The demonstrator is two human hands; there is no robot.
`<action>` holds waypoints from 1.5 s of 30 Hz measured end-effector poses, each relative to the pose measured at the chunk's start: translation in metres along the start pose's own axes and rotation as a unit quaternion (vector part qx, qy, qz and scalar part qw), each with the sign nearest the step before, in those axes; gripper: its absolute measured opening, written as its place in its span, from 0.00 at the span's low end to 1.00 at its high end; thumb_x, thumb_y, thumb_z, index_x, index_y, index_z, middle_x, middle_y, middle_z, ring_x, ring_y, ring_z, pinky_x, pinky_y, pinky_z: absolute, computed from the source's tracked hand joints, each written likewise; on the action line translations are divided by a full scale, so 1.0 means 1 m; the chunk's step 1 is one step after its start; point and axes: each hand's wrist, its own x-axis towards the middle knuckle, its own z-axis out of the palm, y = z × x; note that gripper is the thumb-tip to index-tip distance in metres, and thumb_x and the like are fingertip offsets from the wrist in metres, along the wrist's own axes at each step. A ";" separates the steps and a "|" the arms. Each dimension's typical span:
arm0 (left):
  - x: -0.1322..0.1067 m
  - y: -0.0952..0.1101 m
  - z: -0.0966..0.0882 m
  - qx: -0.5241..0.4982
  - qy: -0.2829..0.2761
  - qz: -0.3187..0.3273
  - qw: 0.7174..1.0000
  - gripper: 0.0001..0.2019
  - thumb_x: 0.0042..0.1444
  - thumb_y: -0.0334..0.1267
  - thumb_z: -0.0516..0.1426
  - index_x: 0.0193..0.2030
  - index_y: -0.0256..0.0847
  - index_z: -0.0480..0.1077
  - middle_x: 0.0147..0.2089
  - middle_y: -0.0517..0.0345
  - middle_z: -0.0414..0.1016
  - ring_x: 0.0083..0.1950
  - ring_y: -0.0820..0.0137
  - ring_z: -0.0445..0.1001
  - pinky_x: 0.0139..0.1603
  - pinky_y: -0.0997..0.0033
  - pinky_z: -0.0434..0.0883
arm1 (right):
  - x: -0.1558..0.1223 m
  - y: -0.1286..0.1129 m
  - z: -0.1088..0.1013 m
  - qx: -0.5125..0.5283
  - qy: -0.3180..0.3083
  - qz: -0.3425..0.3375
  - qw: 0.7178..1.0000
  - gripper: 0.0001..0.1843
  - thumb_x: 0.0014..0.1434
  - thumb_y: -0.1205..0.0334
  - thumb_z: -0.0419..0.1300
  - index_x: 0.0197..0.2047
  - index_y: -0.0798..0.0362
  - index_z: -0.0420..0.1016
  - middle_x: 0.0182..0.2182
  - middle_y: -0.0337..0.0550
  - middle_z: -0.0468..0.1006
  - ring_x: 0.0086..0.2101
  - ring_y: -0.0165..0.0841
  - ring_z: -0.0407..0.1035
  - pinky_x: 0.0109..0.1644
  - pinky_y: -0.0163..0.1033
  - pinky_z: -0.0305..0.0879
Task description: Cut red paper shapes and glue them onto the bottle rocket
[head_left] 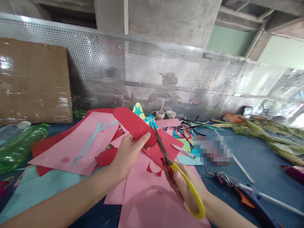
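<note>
My left hand (131, 150) pinches a long red paper piece (133, 122) with rounded ends, thumb on top and fingers beneath. In my right hand (181, 182) is a pair of scissors (196, 196) with yellow and red handles. Their blades, slightly parted, point up and away, with the tips at the right end of the red piece. Below lie pink paper sheets (152, 202) and a curved red paper scrap (154, 170). Another red paper piece (106, 157) rests just left of my left hand.
A green marker (184, 151) lies to the right, near a glue gun (247, 196). Green plastic bottles (23, 145) and a cardboard sheet (35, 82) are at left. Dry corn husks (263, 136) spread at right. A perforated metal screen (147, 72) stands behind the table.
</note>
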 end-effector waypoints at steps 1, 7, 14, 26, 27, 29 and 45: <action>0.000 0.000 0.000 0.001 0.000 -0.002 1.000 0.11 0.52 0.44 0.64 0.28 0.39 0.73 0.29 0.60 0.75 0.31 0.72 0.70 0.34 0.72 0.69 | 0.000 0.000 0.000 0.002 -0.005 -0.006 1.000 0.36 0.53 0.20 0.41 0.27 0.48 0.56 0.18 0.30 0.54 0.17 0.25 0.44 0.16 0.32 0.45; 0.000 0.000 -0.001 0.003 0.003 -0.010 1.000 0.11 0.51 0.44 0.64 0.27 0.40 0.72 0.28 0.60 0.75 0.30 0.71 0.70 0.34 0.71 0.69 | 0.001 0.004 -0.002 -0.001 -0.031 -0.027 0.999 0.35 0.56 0.22 0.41 0.28 0.49 0.56 0.15 0.27 0.50 0.15 0.23 0.42 0.15 0.32 0.42; 0.000 0.003 0.000 0.042 0.001 -0.006 0.999 0.11 0.52 0.45 0.63 0.29 0.39 0.73 0.28 0.60 0.76 0.31 0.69 0.72 0.35 0.71 0.70 | -0.001 0.013 -0.001 -0.022 -0.011 -0.052 0.998 0.35 0.57 0.23 0.40 0.29 0.49 0.56 0.21 0.33 0.58 0.18 0.25 0.46 0.18 0.33 0.45; 0.001 0.002 -0.002 0.061 -0.039 -0.009 0.997 0.12 0.52 0.46 0.64 0.29 0.39 0.73 0.28 0.61 0.76 0.31 0.71 0.72 0.35 0.72 0.70 | -0.001 0.032 -0.001 0.001 -0.028 -0.051 0.998 0.35 0.59 0.24 0.40 0.36 0.50 0.61 0.26 0.35 0.58 0.22 0.27 0.50 0.21 0.32 0.53; 0.002 0.002 -0.002 0.065 -0.039 -0.007 0.997 0.12 0.52 0.46 0.64 0.29 0.39 0.73 0.28 0.61 0.76 0.31 0.70 0.72 0.35 0.72 0.70 | -0.001 0.031 -0.001 0.004 -0.030 -0.051 0.998 0.35 0.59 0.24 0.40 0.36 0.50 0.61 0.26 0.35 0.58 0.22 0.27 0.50 0.20 0.32 0.53; 0.002 0.003 -0.003 0.078 -0.037 -0.003 0.996 0.12 0.52 0.47 0.64 0.29 0.39 0.74 0.29 0.60 0.77 0.32 0.69 0.73 0.36 0.71 0.71 | -0.001 0.029 -0.002 0.004 -0.034 -0.047 0.998 0.35 0.58 0.24 0.41 0.36 0.50 0.61 0.26 0.34 0.57 0.22 0.27 0.49 0.20 0.32 0.53; 0.001 0.005 -0.001 0.085 -0.039 -0.001 0.996 0.11 0.52 0.46 0.63 0.33 0.40 0.76 0.33 0.57 0.80 0.37 0.64 0.77 0.42 0.66 0.74 | 0.003 0.022 -0.001 -0.001 -0.030 -0.055 0.998 0.36 0.56 0.22 0.40 0.32 0.50 0.58 0.21 0.31 0.54 0.19 0.26 0.46 0.18 0.33 0.48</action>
